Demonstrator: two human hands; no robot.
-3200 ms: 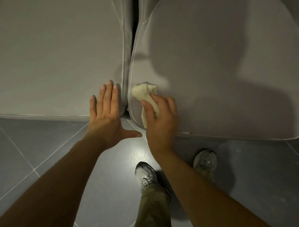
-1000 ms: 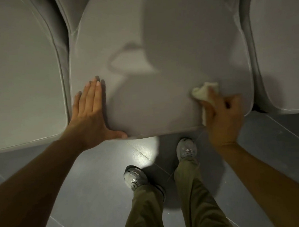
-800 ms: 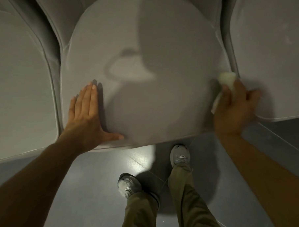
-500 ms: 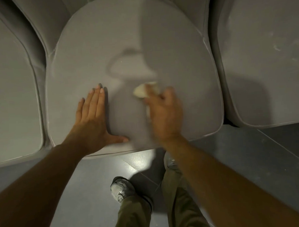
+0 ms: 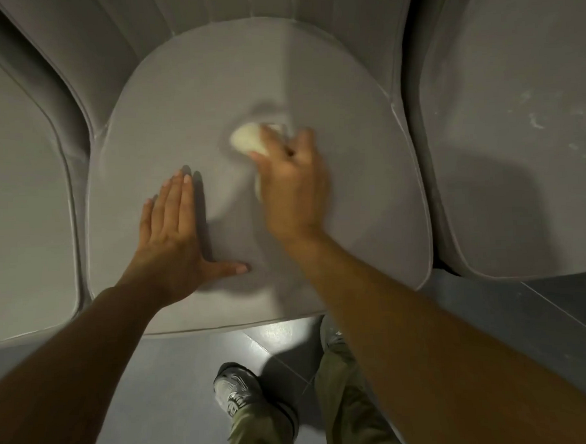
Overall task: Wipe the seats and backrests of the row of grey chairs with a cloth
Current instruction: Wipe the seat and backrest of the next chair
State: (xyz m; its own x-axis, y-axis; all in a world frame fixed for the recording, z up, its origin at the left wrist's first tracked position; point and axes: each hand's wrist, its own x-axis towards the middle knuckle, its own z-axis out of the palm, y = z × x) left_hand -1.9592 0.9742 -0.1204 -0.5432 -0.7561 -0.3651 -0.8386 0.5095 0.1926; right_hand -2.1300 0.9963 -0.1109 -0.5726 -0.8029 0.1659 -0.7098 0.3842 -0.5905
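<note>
Middle seat [image 5: 368, 218]: grey, filling the centre, with its backrest [image 5: 116, 45] rising toward 12 o'clock. Neighbouring seats are flanking it at 9 o'clock [image 5: 22, 200] and 3 o'clock [image 5: 516, 145].
Left hand [image 5: 171, 240]: lying flat with fingers straight, pressing the seat at 8 o'clock as a brace.
Right hand [image 5: 291, 185]: blurred, curling round the cloth near centre.
Cloth [image 5: 246, 138]: pale wad touching the seat.
Handling: overlapping strokes running out to the rim are likely serving best. The backrest is probably waiting.

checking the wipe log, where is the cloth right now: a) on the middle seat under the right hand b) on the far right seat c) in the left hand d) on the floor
a: the right hand grips the cloth against the middle seat, while the left hand rests flat beside it.
</note>
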